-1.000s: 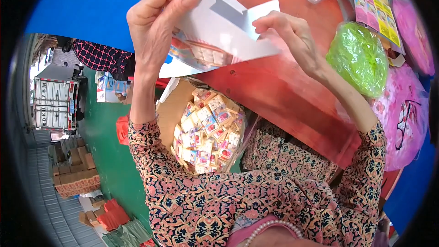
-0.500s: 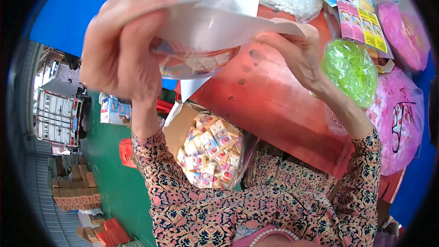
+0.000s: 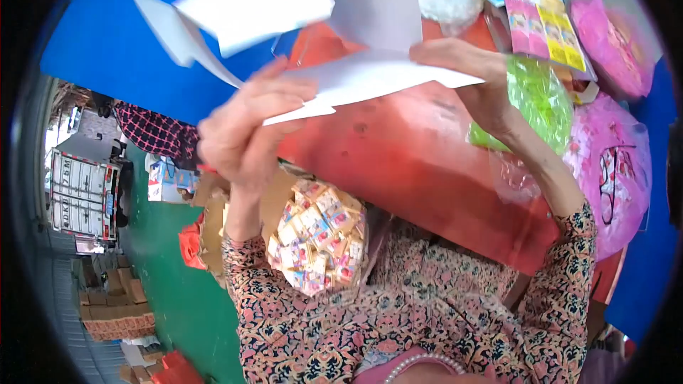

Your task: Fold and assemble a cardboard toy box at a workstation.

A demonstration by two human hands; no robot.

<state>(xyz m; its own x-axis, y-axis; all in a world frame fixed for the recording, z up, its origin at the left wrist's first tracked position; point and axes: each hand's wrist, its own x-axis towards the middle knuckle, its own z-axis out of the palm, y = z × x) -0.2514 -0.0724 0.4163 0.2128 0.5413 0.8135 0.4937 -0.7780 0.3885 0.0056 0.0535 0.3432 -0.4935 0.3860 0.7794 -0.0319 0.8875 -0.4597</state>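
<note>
Between my hands, above the table, I hold a piece of white folded card (image 3: 384, 75). Its plain white panels stand up and spread apart toward the far side, one flap angling off to the left. My left hand (image 3: 249, 128) is closed on the card's near left part, its fingers slightly smeared by motion. At the right end, my right hand (image 3: 473, 78) pinches the card's edge between thumb and fingers. Below my left hand, a carton (image 3: 274, 203) holds a heap of small printed packets (image 3: 320, 235).
The red tabletop (image 3: 427, 163) lies under my hands. To its right are a green plastic bag (image 3: 533, 107), pink bags (image 3: 605, 128), glasses (image 3: 609, 181) and printed pink-and-yellow sheets (image 3: 544, 32). A person's checked sleeve (image 3: 160, 131) shows at left, above the green floor (image 3: 153, 242).
The card has opened out: its white panels now spread upward, and the colourful printed part seen earlier is out of sight. My left hand has moved down and right. A checked garment has appeared at left.
</note>
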